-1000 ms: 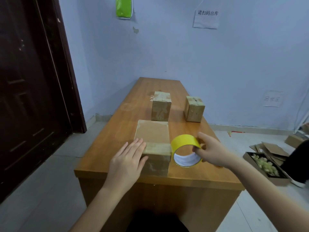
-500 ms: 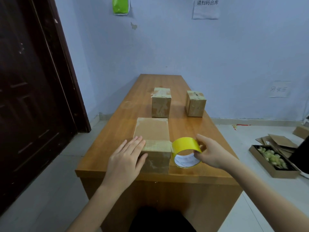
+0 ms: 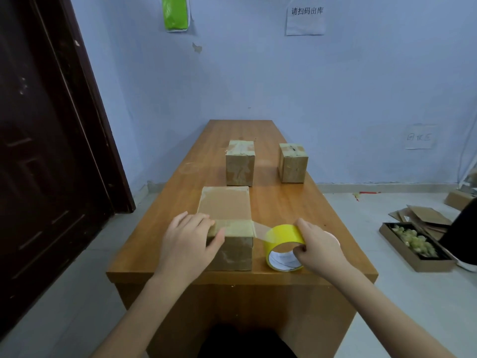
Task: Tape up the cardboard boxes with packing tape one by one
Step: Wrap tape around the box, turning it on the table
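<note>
A cardboard box (image 3: 227,206) lies near the front edge of the wooden table (image 3: 284,202). My left hand (image 3: 189,244) lies flat over its near left corner, fingers straight on the top and thumb on the front face. A band of tape crosses the box's near top edge. My right hand (image 3: 318,248) grips a yellow tape roll (image 3: 282,248) just right of the box. A clear strip of tape runs from the roll to the box's right edge. Two smaller boxes stand farther back, one (image 3: 240,164) in the middle and one (image 3: 293,164) to the right.
A dark door (image 3: 51,138) fills the left side. On the floor at right lie a shallow tray of pale scraps (image 3: 415,245), flat cardboard pieces (image 3: 423,215) and a person's dark leg and shoe (image 3: 462,236). Blue walls close off the far end.
My right hand has pulled the roll a little away from the box, so a short strip of tape now spans the gap. My left hand stays on the box.
</note>
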